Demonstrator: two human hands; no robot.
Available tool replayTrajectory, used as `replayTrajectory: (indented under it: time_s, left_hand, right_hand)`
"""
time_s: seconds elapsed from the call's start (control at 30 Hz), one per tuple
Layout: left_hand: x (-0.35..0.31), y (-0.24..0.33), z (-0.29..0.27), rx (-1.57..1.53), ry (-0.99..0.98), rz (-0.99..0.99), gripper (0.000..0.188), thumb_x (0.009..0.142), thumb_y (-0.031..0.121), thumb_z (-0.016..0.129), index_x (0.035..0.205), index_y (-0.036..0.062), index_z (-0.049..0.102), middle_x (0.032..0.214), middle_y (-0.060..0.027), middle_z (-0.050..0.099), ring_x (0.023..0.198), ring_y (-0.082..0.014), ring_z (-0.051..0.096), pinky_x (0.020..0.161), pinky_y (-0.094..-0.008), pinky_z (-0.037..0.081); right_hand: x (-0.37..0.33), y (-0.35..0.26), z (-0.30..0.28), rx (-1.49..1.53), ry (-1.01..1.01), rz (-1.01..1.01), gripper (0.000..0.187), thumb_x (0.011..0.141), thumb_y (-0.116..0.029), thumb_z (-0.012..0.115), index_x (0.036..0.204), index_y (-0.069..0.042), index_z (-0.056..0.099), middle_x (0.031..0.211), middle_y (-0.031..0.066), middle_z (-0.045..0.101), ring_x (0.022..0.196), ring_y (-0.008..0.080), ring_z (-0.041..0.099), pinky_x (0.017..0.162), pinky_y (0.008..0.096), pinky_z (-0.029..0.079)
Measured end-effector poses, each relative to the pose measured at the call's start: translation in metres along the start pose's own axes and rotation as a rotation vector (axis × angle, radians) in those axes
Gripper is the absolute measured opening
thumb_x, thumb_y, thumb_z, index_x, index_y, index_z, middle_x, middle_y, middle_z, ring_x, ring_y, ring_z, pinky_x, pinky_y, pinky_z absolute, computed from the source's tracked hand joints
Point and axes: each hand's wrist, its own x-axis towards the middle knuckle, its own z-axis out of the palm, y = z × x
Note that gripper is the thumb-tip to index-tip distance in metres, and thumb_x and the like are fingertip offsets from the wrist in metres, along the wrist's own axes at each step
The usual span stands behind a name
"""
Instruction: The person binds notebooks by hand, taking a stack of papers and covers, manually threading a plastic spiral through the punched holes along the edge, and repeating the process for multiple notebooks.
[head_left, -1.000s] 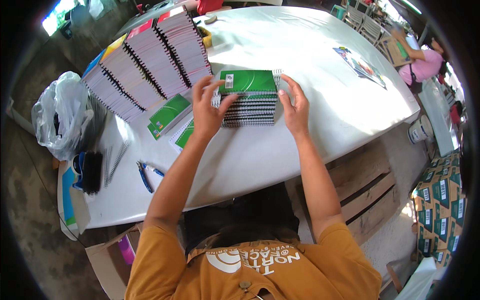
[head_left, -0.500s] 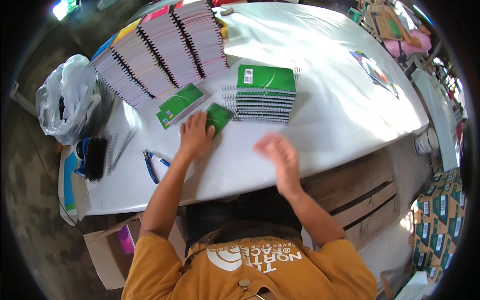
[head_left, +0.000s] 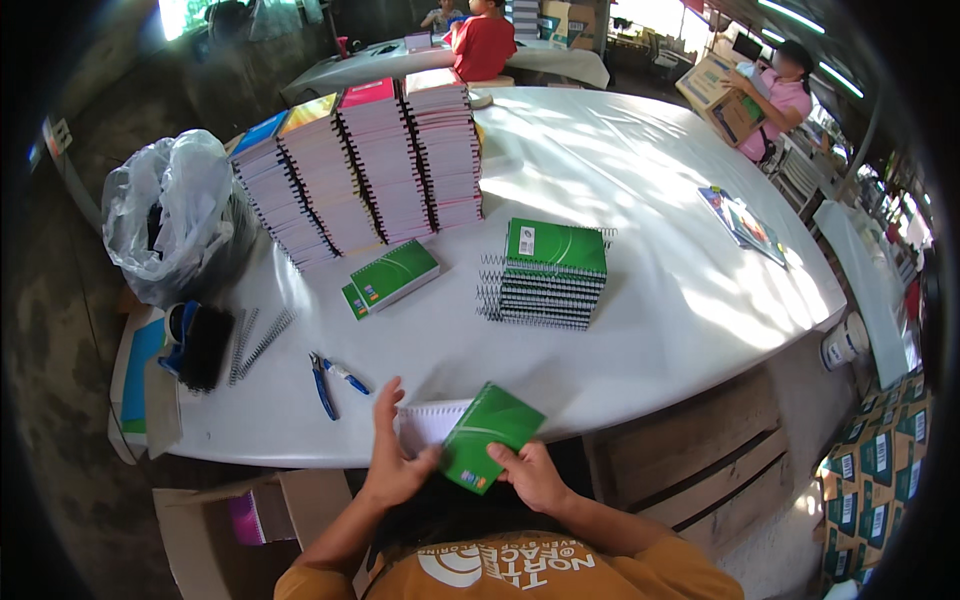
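Near the table's front edge, a green spiral notebook (head_left: pixel 492 432) is held low in front of me, its cover turned partly aside and white pages (head_left: pixel 428 422) showing at its left. My right hand (head_left: pixel 532 478) grips its right side, thumb on the green cover. At the lower left corner my left hand (head_left: pixel 398 455) holds it with the thumb, a finger stretched up beside the pages; its other fingers are partly hidden. Beyond are a stack of green notebooks (head_left: pixel 552 290) with loose coils at the sides and a smaller green notebook pile (head_left: pixel 395 277).
Pliers with blue handles (head_left: pixel 322 388) and loose wire coils (head_left: pixel 262 345) lie to the left. Tall stacks of bound books (head_left: pixel 365 170), a plastic bag (head_left: pixel 165 210) and a black brush-like item (head_left: pixel 205 348) stand farther back. A person in pink (head_left: pixel 790 100) carries a cardboard box.
Both hands have drawn back toward me with a green notebook that lay beside the stack; my right hand now grips it too. The head view has tilted up, showing more background.
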Motion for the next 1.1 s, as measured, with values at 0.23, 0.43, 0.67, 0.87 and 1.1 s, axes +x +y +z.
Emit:
replayTrajectory:
  time_s: [0.23,0.43,0.67,0.87,1.1]
  left_hand:
    - [0.043,-0.005,-0.018,-0.522,0.079,-0.142,0.019,0.078,-0.004,0.056,0.096,0.0022,0.054,0.088,-0.0017,0.058,0.084,-0.0097,0.055,0.077,-0.0233,0.043]
    - [0.055,-0.050,-0.003,-0.236,0.077,-0.085,0.014,0.081,0.002,0.058,0.094,0.0017,0.053,0.084,-0.0009,0.056,0.079,-0.0084,0.052,0.072,-0.0219,0.042]
    - [0.069,-0.029,-0.012,-0.188,0.197,-0.018,0.026,0.080,0.002,0.060,0.104,0.0019,0.050,0.091,-0.0056,0.058,0.087,-0.0121,0.054,0.078,-0.0249,0.044]
    - [0.062,-0.048,-0.003,-0.402,0.225,-0.198,0.031,0.078,-0.001,0.060,0.106,0.0030,0.046,0.094,-0.0039,0.056,0.091,-0.0115,0.053,0.080,-0.0251,0.045]
    - [0.061,-0.054,0.004,-0.230,0.203,-0.140,0.041,0.076,-0.008,0.052,0.114,0.0034,0.039,0.098,-0.0049,0.051,0.090,-0.0118,0.052,0.077,-0.0232,0.044]
  right_hand:
    - [0.060,-0.052,0.008,-0.341,-0.045,-0.650,0.021,0.085,-0.010,0.061,0.103,0.000,0.057,0.106,0.0072,0.060,0.090,0.0120,0.056,0.080,0.0270,0.043]
    - [0.118,-0.057,-0.042,-0.776,-0.109,-0.513,0.034,0.079,-0.009,0.067,0.110,-0.002,0.054,0.104,0.0067,0.061,0.088,0.0130,0.055,0.079,0.0274,0.041]
    - [0.145,-0.092,-0.006,-0.540,-0.188,-0.658,0.049,0.077,-0.001,0.065,0.120,-0.005,0.042,0.098,0.0057,0.059,0.083,0.0075,0.052,0.073,0.0213,0.042]
    - [0.166,-0.062,-0.015,-0.676,-0.210,-0.577,0.048,0.072,0.005,0.064,0.116,-0.004,0.044,0.093,0.0029,0.056,0.085,0.0080,0.050,0.077,0.0205,0.041]
    - [0.161,-0.055,-0.015,-0.759,-0.243,-0.544,0.035,0.069,-0.006,0.074,0.096,-0.004,0.052,0.081,0.0002,0.052,0.079,0.0069,0.050,0.072,0.0234,0.043]
